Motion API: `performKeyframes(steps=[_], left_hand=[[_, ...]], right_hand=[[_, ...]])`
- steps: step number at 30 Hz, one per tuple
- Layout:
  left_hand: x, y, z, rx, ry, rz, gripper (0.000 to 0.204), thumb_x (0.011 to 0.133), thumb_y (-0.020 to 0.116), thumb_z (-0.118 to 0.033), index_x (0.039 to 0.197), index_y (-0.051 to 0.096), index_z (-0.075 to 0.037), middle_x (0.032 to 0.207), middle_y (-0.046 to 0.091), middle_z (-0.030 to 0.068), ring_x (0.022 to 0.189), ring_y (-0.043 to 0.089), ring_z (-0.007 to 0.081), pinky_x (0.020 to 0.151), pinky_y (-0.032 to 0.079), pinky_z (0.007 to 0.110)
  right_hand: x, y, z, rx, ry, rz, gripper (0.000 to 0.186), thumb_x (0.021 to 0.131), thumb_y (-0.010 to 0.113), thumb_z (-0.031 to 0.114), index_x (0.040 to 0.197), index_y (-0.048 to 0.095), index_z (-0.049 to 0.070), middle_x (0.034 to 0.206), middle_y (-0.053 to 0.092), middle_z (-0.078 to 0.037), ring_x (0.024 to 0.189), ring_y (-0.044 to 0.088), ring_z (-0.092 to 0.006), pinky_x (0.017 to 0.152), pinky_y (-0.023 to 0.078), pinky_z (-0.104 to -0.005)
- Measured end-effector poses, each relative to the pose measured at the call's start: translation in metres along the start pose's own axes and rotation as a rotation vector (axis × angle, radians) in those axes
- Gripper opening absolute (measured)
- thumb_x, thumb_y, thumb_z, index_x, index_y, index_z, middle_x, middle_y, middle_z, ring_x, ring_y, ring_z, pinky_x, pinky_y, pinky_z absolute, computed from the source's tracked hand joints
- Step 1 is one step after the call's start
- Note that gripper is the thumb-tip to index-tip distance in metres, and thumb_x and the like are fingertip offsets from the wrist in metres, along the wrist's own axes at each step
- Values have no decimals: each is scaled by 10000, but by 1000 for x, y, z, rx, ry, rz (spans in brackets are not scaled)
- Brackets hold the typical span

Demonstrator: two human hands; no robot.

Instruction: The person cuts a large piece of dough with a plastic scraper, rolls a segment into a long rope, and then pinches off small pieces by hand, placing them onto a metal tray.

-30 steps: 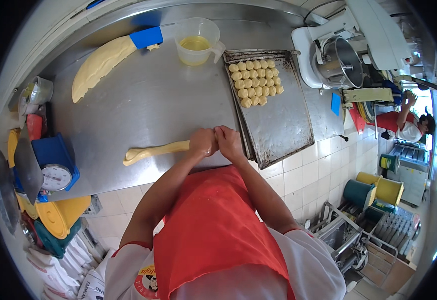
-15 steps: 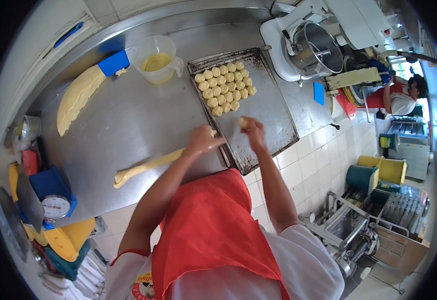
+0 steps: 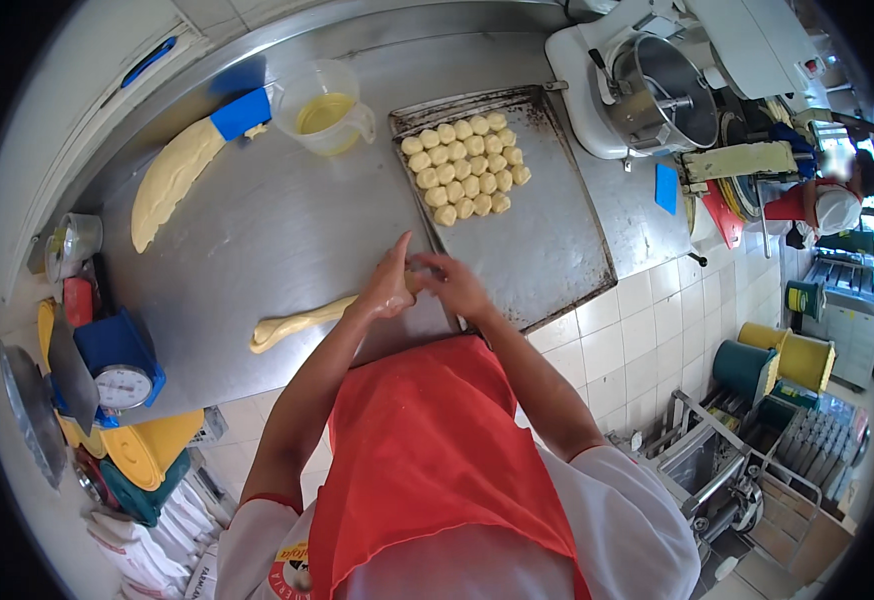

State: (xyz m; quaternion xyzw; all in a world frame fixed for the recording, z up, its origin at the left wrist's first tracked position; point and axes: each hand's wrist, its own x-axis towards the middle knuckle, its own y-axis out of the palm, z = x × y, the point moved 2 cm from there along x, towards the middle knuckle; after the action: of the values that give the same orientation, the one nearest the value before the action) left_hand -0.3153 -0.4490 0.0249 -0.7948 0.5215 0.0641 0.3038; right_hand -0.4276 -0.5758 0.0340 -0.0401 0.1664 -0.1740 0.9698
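My left hand [image 3: 389, 287] is closed around a rope of pale dough [image 3: 302, 324] near its right end, thumb pointing up. The rope lies on the steel table, its thicker left end free. My right hand [image 3: 454, 287] is beside that gripped end, fingers apart and reaching towards it; they are slightly blurred. A stub of dough shows between the two hands. Beyond them, a worn metal baking tray [image 3: 557, 230] holds several rows of small dough balls [image 3: 462, 168] packed together in its far left part.
A large slab of dough [image 3: 172, 180] with a blue scraper [image 3: 241, 113] lies at far left, beside a clear jug [image 3: 327, 110] of yellow liquid. A stand mixer [image 3: 657, 95] stands far right. A blue scale [image 3: 122, 375] sits at the left edge. Another person [image 3: 827, 205] works beyond.
My right hand has moved left from over the tray, where it held a dough piece, to the rope's end. The near row of balls has one more. The view has shifted slightly.
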Motion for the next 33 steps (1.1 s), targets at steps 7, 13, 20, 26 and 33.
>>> performKeyframes(steps=[7,13,20,26,33], left_hand=[[-22,-7,14,347,-14,69,338,713,766,-260,928,717,-4,951,711,237,923,681,425,808,561,466],[-25,-7,-10,515,-105,4,237,839,623,-221,900,739,-24,974,721,219,937,699,381,817,566,480],[19,-35,27,302,-377,3,317,793,666,-312,885,737,-17,928,710,252,934,701,392,782,556,465],[17,9,-75,158,-26,50,393,746,728,-310,897,671,48,882,687,267,879,671,426,796,516,465],[28,37,-23,320,70,2,668,678,648,37,1306,418,53,1094,578,307,1073,569,497,920,479,501]], right_hand=[[-3,49,9,-259,-132,-291,255,962,589,200,1015,716,-14,788,704,-165,663,673,-272,655,528,-398],[2,63,10,-682,-33,-369,297,959,577,259,833,666,5,776,646,-260,731,625,-446,640,493,-511],[-44,23,34,82,188,446,235,920,609,268,907,678,43,719,593,31,551,474,-57,489,384,-213],[11,-143,-66,-85,-42,-738,255,890,579,96,1089,661,-41,1018,681,-168,813,675,-209,667,564,-317],[70,-146,-42,-731,0,-886,307,829,755,199,1023,628,-2,986,644,-157,807,659,-234,687,541,-384]])
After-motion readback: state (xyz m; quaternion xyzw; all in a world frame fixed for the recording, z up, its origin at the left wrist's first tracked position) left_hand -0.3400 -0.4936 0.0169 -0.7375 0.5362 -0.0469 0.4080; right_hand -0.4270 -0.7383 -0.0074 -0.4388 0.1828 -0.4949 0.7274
